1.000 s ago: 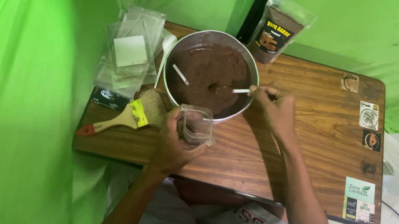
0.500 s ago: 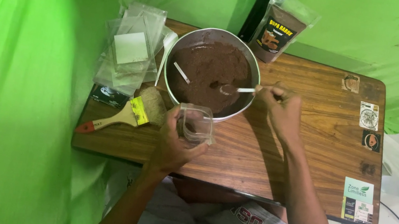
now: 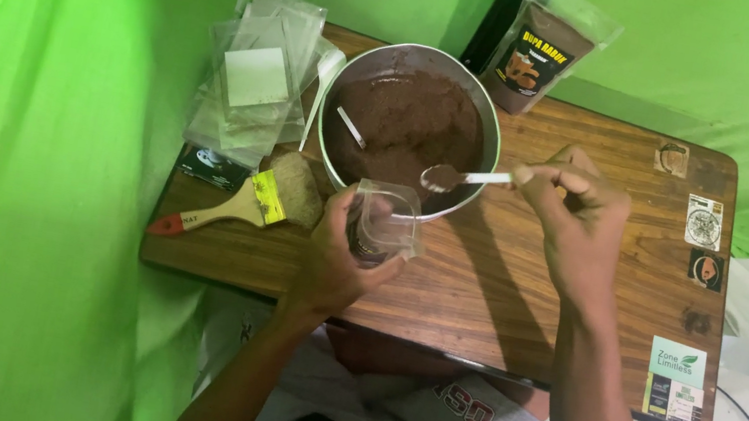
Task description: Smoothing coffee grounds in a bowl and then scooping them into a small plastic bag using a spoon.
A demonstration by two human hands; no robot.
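A paintbrush (image 3: 238, 206) is seen lying beside clear bags (image 3: 254, 84) on the wooden surface (image 3: 522, 296). A sealed brown pouch (image 3: 535, 50) is stood at the far edge.

Wooden table (image 3: 522, 296) bears bowl (image 3: 488, 123), brush (image 3: 270, 198), perhaps sleeves (image 3: 254, 79).

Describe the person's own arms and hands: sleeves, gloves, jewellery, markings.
Both arms are bare from the hands up to where the frame cuts them off: no sleeves show. The left hand and right hand wear no gloves, and no rings, watch or bracelet can be seen. No markings are visible on either forearm.
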